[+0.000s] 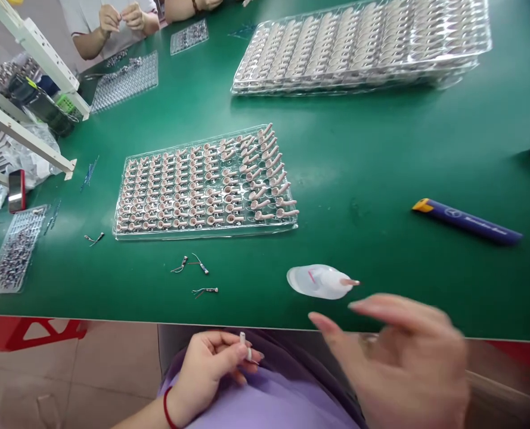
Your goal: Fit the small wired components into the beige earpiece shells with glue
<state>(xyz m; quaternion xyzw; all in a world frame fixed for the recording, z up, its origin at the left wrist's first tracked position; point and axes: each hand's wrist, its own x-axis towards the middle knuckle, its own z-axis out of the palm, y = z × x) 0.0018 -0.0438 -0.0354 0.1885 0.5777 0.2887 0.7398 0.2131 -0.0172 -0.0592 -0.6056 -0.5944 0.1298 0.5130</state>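
Over my lap, my left hand [222, 363] pinches a small white stemmed earbud shell [243, 341] between thumb and fingers, with its stem pointing up. My right hand [399, 351], a little blurred, is raised at the table's front edge. Its thumb and forefinger are apart, and nothing shows between them. Just beyond those fingertips lies a translucent squeeze bottle [321, 282] on its side, nozzle toward the right. A clear plastic tray [206, 235] filled with rows of similar pale stemmed shells sits farther off. Several small wired parts [201, 263] lie loose in front of the tray.
A stack of filled clear trays [358, 53] stands at the back. A blue box cutter [468, 223] lies at the right. At the left are a tray of small parts [16, 250], a red-edged phone [16, 190] and a white metal frame [45, 143]. Another person's hands [121, 18] work across the table.
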